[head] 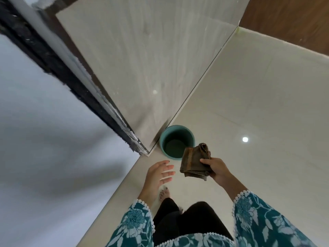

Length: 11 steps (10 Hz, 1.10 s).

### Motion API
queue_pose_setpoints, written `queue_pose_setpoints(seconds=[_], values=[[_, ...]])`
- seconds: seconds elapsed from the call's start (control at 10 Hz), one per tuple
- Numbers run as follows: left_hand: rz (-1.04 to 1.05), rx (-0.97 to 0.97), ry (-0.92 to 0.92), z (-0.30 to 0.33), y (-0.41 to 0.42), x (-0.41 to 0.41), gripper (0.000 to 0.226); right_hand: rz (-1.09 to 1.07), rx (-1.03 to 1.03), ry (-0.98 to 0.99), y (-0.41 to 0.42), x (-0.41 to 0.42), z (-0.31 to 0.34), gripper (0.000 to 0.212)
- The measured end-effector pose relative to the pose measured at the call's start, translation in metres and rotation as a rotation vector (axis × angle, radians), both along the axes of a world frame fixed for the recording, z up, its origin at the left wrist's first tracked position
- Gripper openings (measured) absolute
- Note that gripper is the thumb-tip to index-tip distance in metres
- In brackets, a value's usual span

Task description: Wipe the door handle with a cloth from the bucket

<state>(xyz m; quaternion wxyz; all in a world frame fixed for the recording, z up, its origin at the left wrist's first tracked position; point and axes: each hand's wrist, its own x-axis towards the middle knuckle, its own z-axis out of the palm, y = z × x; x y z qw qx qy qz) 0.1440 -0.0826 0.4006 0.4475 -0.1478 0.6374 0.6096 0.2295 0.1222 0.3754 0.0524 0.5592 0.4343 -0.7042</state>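
Note:
A teal bucket (177, 142) stands on the pale tiled floor against the foot of a glossy door panel (146, 65). My right hand (216, 167) is shut on a folded dark brown cloth (195, 162), held just right of and above the bucket. My left hand (157, 173) hovers open with fingers spread, left of the cloth and near the bucket, holding nothing. No door handle is in view.
A dark door frame edge (58, 65) runs diagonally at the left beside a grey-white wall (44, 157). Brown wooden surface (293, 18) shows at the top right. My bare foot (164, 192) and dark trousers are below the hands.

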Motion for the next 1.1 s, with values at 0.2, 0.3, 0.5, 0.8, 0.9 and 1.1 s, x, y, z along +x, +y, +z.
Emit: queue_pose_setpoints(seconds=[0.2,0.3,0.5,0.8,0.9,1.1], values=[[0.051,-0.103,-0.063,-0.079,0.062,-0.044,0.025,0.079,-0.034,-0.111,0.054,-0.046,-0.110,0.002],[0.102,-0.138,-0.065,-0.158,0.089,-0.071,0.020,0.205,0.028,-0.169,0.073,-0.078,-0.211,0.007],[0.250,-0.132,-0.058,-0.325,0.115,-0.116,0.016,0.308,0.136,-0.216,0.081,-0.154,-0.395,0.027],[0.374,-0.062,-0.009,-0.434,0.105,-0.132,0.020,0.543,0.108,-0.372,0.072,-0.194,-0.534,0.035],[0.378,-0.095,-0.018,-0.427,0.098,-0.126,0.019,0.862,0.225,-0.491,0.075,-0.191,-0.520,0.038],[0.415,-0.129,-0.061,-0.362,0.075,-0.105,0.020,0.750,0.045,-0.325,0.075,-0.189,-0.445,0.031]])
